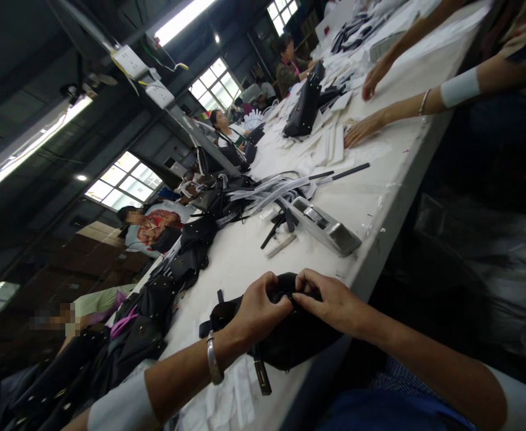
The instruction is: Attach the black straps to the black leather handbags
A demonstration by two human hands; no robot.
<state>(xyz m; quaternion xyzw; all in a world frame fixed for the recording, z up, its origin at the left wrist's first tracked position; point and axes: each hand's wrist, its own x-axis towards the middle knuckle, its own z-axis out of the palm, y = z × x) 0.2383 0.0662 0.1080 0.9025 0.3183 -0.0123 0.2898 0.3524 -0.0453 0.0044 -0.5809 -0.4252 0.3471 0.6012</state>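
A black bag (pixel 285 344) lies on the near edge of the long white table (pixel 380 197), with a strap and a metal buckle hanging toward me. My left hand (pixel 256 308) is closed, its fingers pinching the bag's top edge; a silver bangle sits on that wrist. My right hand (pixel 330 299) is closed too, gripping the same top edge right beside the left, fingertips almost touching.
A grey tape dispenser (pixel 326 226) stands just beyond the bag, with black straps and white strips (pixel 285 185) behind it. Piled black bags (pixel 155 299) run along the table's left side. A co-worker's hands (pixel 366 129) press white pieces farther up; other people sit opposite.
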